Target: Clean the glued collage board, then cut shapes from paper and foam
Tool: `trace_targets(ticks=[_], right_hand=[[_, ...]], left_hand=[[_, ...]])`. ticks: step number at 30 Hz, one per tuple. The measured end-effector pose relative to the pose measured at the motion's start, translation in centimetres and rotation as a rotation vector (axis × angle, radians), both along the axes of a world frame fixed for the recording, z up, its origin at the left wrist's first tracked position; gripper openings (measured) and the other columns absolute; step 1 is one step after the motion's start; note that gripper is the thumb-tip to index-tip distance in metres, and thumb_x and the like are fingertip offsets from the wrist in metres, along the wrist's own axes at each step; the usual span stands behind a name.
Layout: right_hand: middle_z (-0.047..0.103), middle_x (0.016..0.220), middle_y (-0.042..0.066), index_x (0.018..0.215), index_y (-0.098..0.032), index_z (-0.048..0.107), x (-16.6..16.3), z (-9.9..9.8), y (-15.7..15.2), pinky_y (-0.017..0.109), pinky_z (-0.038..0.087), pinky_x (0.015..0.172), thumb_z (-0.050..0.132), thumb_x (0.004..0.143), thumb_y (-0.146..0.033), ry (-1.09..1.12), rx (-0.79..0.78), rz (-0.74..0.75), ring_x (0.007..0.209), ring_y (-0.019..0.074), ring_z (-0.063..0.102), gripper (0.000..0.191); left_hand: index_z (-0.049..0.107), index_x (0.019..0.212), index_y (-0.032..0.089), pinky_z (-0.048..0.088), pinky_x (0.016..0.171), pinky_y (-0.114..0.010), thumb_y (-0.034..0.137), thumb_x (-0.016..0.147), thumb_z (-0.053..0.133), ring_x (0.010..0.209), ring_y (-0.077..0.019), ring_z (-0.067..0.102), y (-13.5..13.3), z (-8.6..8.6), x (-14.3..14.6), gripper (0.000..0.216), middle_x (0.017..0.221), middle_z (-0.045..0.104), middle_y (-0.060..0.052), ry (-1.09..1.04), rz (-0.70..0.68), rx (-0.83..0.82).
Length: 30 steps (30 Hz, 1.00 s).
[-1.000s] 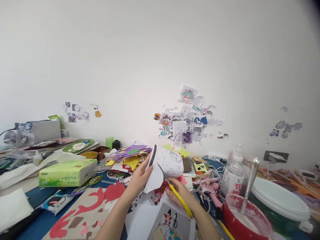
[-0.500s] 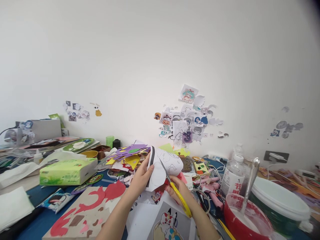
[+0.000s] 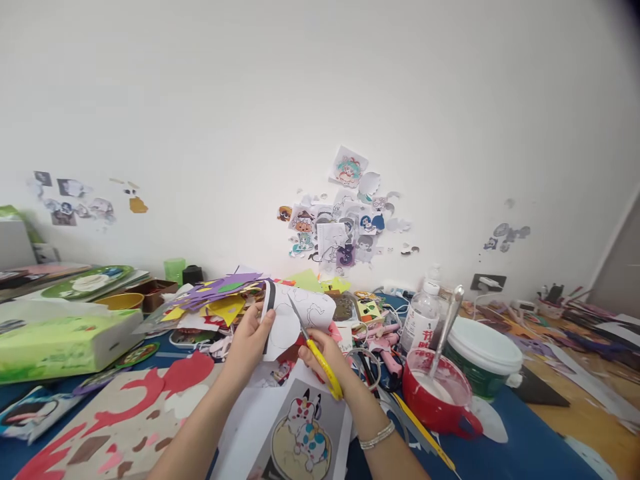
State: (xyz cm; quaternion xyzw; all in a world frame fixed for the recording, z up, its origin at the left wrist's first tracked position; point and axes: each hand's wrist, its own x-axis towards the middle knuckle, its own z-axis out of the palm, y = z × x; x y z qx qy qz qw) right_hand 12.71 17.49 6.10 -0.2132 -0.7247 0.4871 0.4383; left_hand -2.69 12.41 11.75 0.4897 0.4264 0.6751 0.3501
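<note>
My left hand (image 3: 253, 339) pinches the left edge of a white sheet of paper (image 3: 283, 331) with line drawings and a dark strip along that side. The sheet curls over to the right. In my right hand (image 3: 323, 353) is a pair of yellow-handled scissors (image 3: 324, 367), fingers wrapped round the handles. The blades point up and left and lie against the sheet; whether they are parted I cannot make out. Below my hands lies a printed picture (image 3: 305, 433) of two spotted cartoon animals on a grey background.
Red and brown paper shapes lie on a tan board (image 3: 165, 427) at left, near a green tissue pack (image 3: 65, 343). To the right stand a red bowl (image 3: 430, 407) with a spoon, a white-lidded tub (image 3: 485, 353) and a bottle (image 3: 420, 320). Paper scraps (image 3: 220, 293) pile up behind.
The view has swung to the right, so the wall and desk things sit further left. My hands still hold the paper and the scissors in much the same pose.
</note>
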Motion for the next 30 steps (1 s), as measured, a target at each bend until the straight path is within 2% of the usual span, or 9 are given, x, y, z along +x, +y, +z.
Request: trace_targets(ticks=[4,9,15,19,23,27,30], right_hand=[[0.041,0.057,-0.006,0.096,-0.015,0.054,0.1,0.1,-0.1,0.021,0.029,0.046,0.068,0.06,-0.062,-0.005,0.008,-0.01,0.049,0.0082,0.037,0.061],[0.045,0.06,-0.004,0.097,-0.016,0.055,0.1,0.3,-0.6,0.021,0.032,0.046,0.064,0.066,-0.061,0.028,0.032,0.012,0.05,0.0087,0.04,0.056],[0.048,0.062,-0.003,0.095,-0.016,0.055,0.0,0.4,-0.8,0.021,0.032,0.045,0.065,0.063,-0.064,0.024,0.024,-0.007,0.051,0.0093,0.042,0.058],[0.046,0.059,-0.004,0.1,-0.014,0.052,-0.1,0.5,-1.0,0.02,0.03,0.041,0.056,0.068,-0.068,0.027,0.014,0.014,0.045,0.0065,0.038,0.062],[0.043,0.054,-0.006,0.104,-0.013,0.049,-0.2,0.4,-1.2,0.02,0.029,0.038,0.053,0.071,-0.068,0.035,-0.003,0.022,0.039,0.0055,0.034,0.065],[0.041,0.053,-0.007,0.102,-0.014,0.05,0.0,0.7,-1.5,0.02,0.027,0.039,0.052,0.072,-0.068,0.029,0.018,0.02,0.04,0.0058,0.033,0.062],[0.041,0.055,-0.006,0.099,-0.015,0.053,0.2,0.9,-1.7,0.021,0.029,0.042,0.055,0.072,-0.065,0.005,0.059,-0.011,0.044,0.0072,0.035,0.057]], left_hand=[[0.05,0.087,0.018,0.044,0.051,-0.022,0.054,0.067,0.062,0.057,-0.0124,0.055,0.1,-0.2,-0.1,0.042,0.069,0.061,0.002,0.023,-0.002,0.015],[0.052,0.09,0.017,0.044,0.054,-0.024,0.056,0.069,0.059,0.062,-0.0144,0.056,0.6,-0.7,-0.3,0.045,0.077,0.063,-0.001,0.092,0.005,0.044],[0.053,0.093,0.016,0.044,0.058,-0.025,0.056,0.07,0.056,0.067,-0.0164,0.057,0.6,-0.7,-0.4,0.046,0.08,0.063,-0.003,0.128,0.011,0.043],[0.053,0.093,0.016,0.045,0.059,-0.026,0.056,0.071,0.055,0.071,-0.0178,0.057,0.4,-0.6,-0.2,0.045,0.077,0.061,-0.003,0.136,0.024,0.025],[0.052,0.096,0.016,0.045,0.064,-0.028,0.056,0.07,0.056,0.079,-0.0199,0.057,0.3,-0.5,0.1,0.048,0.085,0.062,-0.005,0.114,0.006,0.031],[0.053,0.094,0.016,0.046,0.065,-0.028,0.055,0.071,0.057,0.078,-0.0191,0.058,0.0,-0.4,0.2,0.045,0.085,0.063,-0.004,0.099,-0.008,0.024],[0.052,0.087,0.017,0.045,0.062,-0.025,0.054,0.072,0.056,0.071,-0.0162,0.056,0.0,-0.4,0.1,0.04,0.077,0.06,-0.001,0.087,0.006,0.031]])
